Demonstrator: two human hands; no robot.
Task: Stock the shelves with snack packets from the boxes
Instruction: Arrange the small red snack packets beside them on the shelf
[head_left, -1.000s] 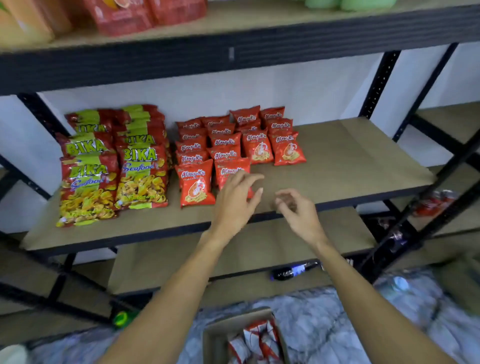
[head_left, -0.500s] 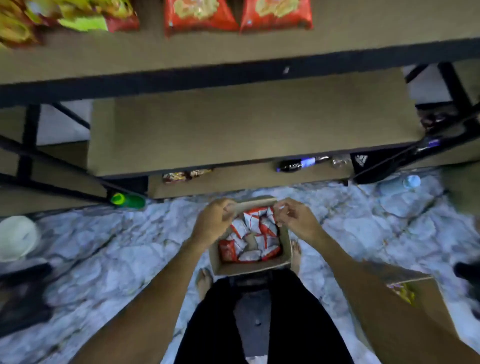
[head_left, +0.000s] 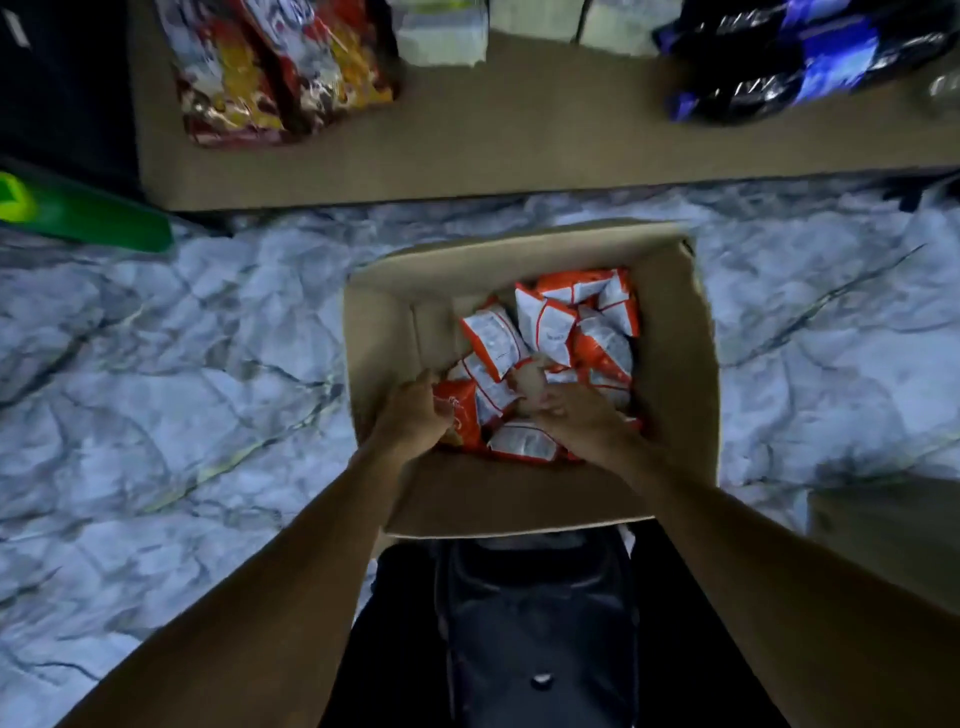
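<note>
An open cardboard box stands on the floor in front of my legs, holding several small orange-and-white snack packets. Both of my hands are inside it. My left hand has its fingers curled on an orange packet at the box's near left. My right hand lies with curled fingers on the packets at the near middle; its fingertips are hidden, so what it holds is unclear.
The lowest shelf board runs across the top, with red-yellow snack bags at the left, pale packs in the middle and dark blue packets at the right. A green bottle lies at the left. Another cardboard box stands at the right.
My view dropped from the middle shelf to the floor box. Both hands came down from the shelf, passed the box's far rim and now sit among the packets.
</note>
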